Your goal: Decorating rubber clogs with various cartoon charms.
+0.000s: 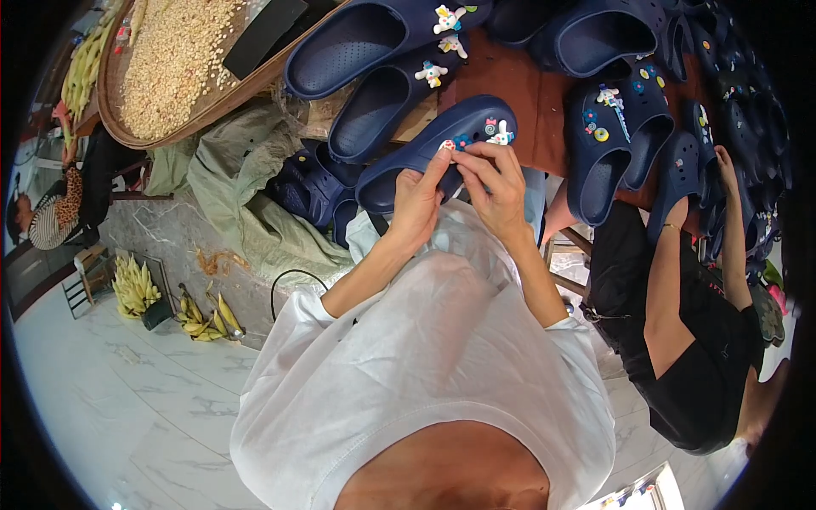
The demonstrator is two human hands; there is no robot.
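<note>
A navy blue clog (467, 116) with small charms on its toe lies at the table's near edge, in front of my body. My left hand (415, 202) is closed on the clog, its thumb pressed beside a red and white charm (447, 145). The fingers of my right hand (497, 189) are pinched together close to that thumb; whatever they hold is too small or hidden to make out. Near them on the toe sit a blue flower charm (461, 141) and a white figure charm (501, 136).
More navy clogs (344, 51) stand beyond and to the right on the reddish-brown table (501, 81). A round tray (109, 85) of pale kernels is at the far left, above a cloth sack (246, 178). At right, a person in black (688, 340) reaches among clogs. Corn cobs (134, 289) lie on the floor.
</note>
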